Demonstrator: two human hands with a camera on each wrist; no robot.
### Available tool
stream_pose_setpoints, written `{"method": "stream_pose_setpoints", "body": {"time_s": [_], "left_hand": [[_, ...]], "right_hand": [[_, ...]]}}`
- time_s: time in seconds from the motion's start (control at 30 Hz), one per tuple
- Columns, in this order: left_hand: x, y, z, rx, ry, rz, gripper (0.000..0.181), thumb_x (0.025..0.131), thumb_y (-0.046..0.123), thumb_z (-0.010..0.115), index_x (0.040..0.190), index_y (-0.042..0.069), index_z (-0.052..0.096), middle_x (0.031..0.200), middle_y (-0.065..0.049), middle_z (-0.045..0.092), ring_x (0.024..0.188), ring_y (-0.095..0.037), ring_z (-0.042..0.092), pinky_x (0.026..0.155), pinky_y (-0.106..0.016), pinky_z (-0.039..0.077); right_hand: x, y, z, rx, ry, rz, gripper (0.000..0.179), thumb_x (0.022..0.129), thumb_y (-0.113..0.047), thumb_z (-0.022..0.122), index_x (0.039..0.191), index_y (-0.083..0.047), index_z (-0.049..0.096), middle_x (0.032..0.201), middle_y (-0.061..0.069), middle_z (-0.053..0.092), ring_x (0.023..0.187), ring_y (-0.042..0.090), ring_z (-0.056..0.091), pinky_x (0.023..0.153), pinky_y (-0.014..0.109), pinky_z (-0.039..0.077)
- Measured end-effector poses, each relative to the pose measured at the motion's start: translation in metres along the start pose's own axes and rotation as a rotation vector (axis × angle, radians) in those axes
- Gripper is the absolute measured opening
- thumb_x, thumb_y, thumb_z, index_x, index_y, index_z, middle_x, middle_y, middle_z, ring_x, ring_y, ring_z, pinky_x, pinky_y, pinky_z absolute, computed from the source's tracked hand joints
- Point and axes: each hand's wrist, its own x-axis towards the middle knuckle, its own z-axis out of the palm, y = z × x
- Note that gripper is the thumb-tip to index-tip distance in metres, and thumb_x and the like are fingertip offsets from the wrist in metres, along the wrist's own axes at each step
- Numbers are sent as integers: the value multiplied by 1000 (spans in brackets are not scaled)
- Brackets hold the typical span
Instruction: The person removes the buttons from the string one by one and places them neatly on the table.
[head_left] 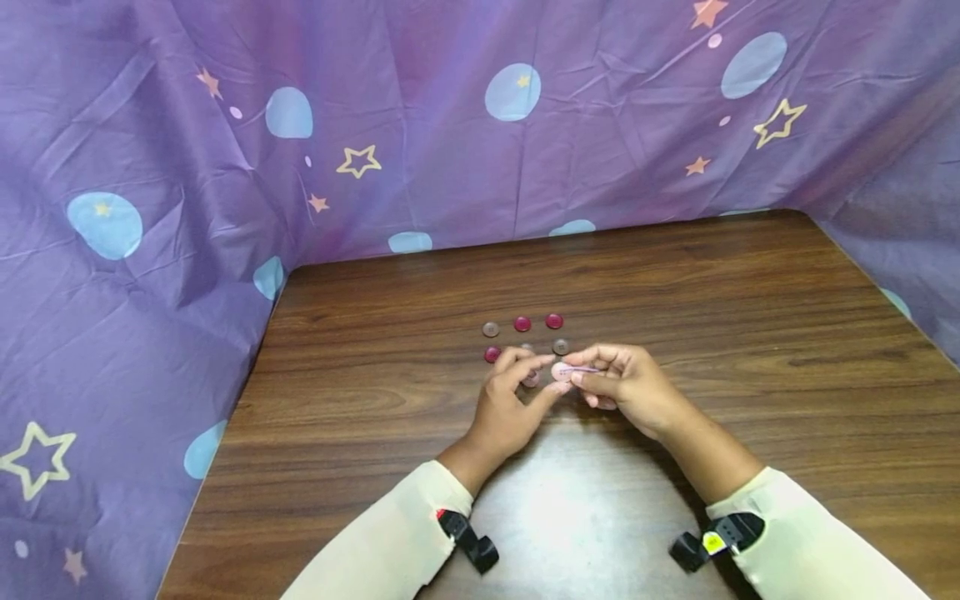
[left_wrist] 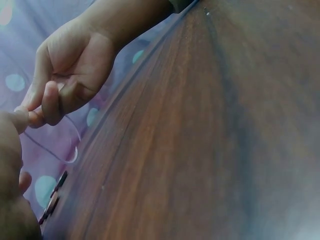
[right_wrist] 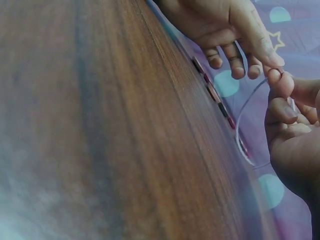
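Observation:
A pale pink button (head_left: 561, 372) is held up between the two hands over the table, and a thin lilac string (head_left: 583, 368) crosses its face. The left hand (head_left: 512, 406) grips the button's rim between index finger and thumb, its other fingers spread. From the other side the right hand (head_left: 633, 385) pinches the button's right edge with thumb and index finger. The string (right_wrist: 239, 117) hangs in a loop below the right hand in the right wrist view. Fingertips partly hide the button in both wrist views.
Beyond the hands, several buttons lie on the wood table (head_left: 360, 400): dark red ones (head_left: 522, 324), grey-brown ones (head_left: 491, 330), and another pink button (head_left: 531, 380) partly behind the left fingers. A purple patterned cloth (head_left: 450, 150) hangs around the table's back and sides.

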Motion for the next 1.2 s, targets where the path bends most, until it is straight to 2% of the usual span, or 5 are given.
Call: {"method": "stream_pose_setpoints", "body": {"time_s": [0.33, 0.5, 0.73, 0.97, 1.2], "left_hand": [[-1, 0, 3, -15, 20, 17, 31, 90, 11, 89, 118, 1, 80, 110, -16, 67, 92, -37, 70, 85, -47, 63], [0, 1, 3, -30, 26, -10, 31, 90, 12, 88, 119, 1, 81, 110, -15, 66, 94, -37, 69, 86, -46, 63], [0, 2, 3, -37, 24, -30, 30, 90, 12, 89, 118, 3, 81, 111, -15, 66, 94, -36, 69, 86, -43, 63], [0, 3, 4, -28, 20, -34, 30, 90, 12, 89, 118, 4, 81, 111, -15, 66, 94, -37, 69, 87, -44, 63], [0, 3, 4, -23, 18, -42, 31, 90, 13, 89, 118, 5, 81, 111, -14, 66, 94, -36, 69, 87, -43, 62]], "right_hand": [[1, 2, -1, 3, 5, 3, 25, 97, 6, 72, 114, -9, 82, 94, -8, 83, 64, 3, 60, 53, 17, 45], [2, 4, -1, -8, 13, -15, 22, 99, 7, 68, 117, 0, 79, 85, -3, 78, 62, 4, 57, 51, 18, 44], [3, 3, -1, -65, 74, 15, 14, 101, -2, 70, 109, -7, 82, 79, -4, 72, 61, 5, 53, 52, 21, 44], [2, 0, 0, -116, 105, 25, 21, 99, -3, 73, 114, 11, 75, 67, -9, 59, 58, 4, 48, 51, 24, 43], [2, 0, -1, -138, 122, 29, 21, 100, -5, 74, 112, 13, 74, 64, -13, 52, 56, 3, 45, 48, 25, 41]]}}
